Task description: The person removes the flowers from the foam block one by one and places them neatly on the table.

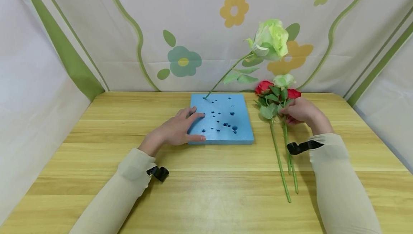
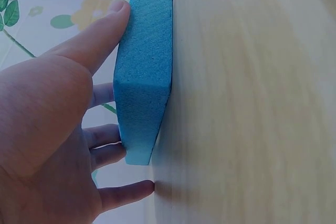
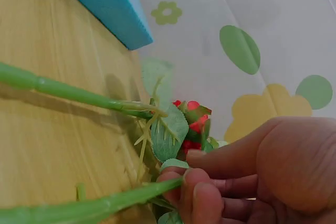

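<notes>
A light blue foam block (image 1: pixel 219 119) with several holes in its top lies on the table. One tall pale green rose (image 1: pixel 272 40) stands in a hole at its far left corner, leaning right. My left hand (image 1: pixel 175 128) rests spread over the block's left side, thumb at the front edge; in the left wrist view the little finger reaches down to the table. To the right lies a bunch of artificial roses: red ones (image 1: pixel 264 87) and a pale green one (image 1: pixel 284 80). My right hand (image 1: pixel 301 112) pinches a green stem (image 3: pixel 131 195) just under the leaves, thumb against fingers.
The wooden table (image 1: pixel 193 194) ends at a hanging cloth (image 1: pixel 206 72) printed with flowers. Long rose stems (image 1: pixel 280 158) extend over the table toward me, beside the right forearm. A black strap with a camera (image 1: pixel 158 173) sits on each wrist.
</notes>
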`<state>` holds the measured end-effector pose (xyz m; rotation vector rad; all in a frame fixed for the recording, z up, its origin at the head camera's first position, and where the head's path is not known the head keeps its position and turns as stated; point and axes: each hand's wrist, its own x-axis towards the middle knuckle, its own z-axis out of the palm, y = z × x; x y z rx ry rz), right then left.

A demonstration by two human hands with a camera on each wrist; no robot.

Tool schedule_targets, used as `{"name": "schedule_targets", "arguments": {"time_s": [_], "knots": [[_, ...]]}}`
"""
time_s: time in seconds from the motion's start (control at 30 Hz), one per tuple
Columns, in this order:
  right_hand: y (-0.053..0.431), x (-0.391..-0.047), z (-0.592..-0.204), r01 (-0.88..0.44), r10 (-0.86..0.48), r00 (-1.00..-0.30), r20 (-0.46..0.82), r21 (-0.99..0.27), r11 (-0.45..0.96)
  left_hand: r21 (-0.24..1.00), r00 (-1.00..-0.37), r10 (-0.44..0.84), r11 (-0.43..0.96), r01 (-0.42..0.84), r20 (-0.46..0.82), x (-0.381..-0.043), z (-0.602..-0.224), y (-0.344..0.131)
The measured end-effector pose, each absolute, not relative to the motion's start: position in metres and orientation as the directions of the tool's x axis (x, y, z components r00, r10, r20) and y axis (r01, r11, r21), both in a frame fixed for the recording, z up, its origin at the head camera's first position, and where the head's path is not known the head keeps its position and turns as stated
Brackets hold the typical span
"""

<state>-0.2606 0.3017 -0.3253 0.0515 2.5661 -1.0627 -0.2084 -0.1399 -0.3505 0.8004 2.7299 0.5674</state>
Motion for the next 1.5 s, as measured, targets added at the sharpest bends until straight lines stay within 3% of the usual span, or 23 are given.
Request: {"name": "schedule_targets", "arguments": {"time_s": [0.27,0.5,0.63,0.83,1.13,1.33,1.5], "knots": [[0.301,-0.255,-0.316,0.122,-0.003,-0.973,-0.232,-0.523,0.844,0.433,-0.821,0.559,0.773,0.464,-0.117,-0.208,-0.350,-0.140],[0.281,-0.249,-0.304,0.043,0.083,-0.995,0.047,-0.555,0.831,0.430,-0.820,0.559,0.775,0.464,-0.122,-0.207,-0.349,-0.140],[0.256,-0.244,-0.299,-0.047,0.073,-0.987,0.147,-0.680,0.732,0.428,-0.817,0.563,0.773,0.467,-0.124,-0.208,-0.349,-0.138],[0.217,-0.238,-0.295,-0.160,-0.016,-0.984,0.175,-0.856,0.491,0.433,-0.813,0.570,0.767,0.473,-0.121,-0.209,-0.349,-0.136],[0.149,-0.252,-0.318,-0.180,-0.075,-0.983,0.170,-0.971,0.158,0.422,-0.808,0.580,0.761,0.493,-0.102,-0.208,-0.350,-0.143],[0.102,-0.268,-0.331,-0.166,-0.062,-0.985,0.160,-0.980,0.110,0.419,-0.821,0.563,0.770,0.480,-0.095,-0.205,-0.351,-0.151],[0.087,-0.270,-0.336,-0.301,-0.017,-0.953,0.303,-0.938,0.171,0.427,-0.820,0.565,0.767,0.480,-0.093,-0.205,-0.353,-0.147]]}}
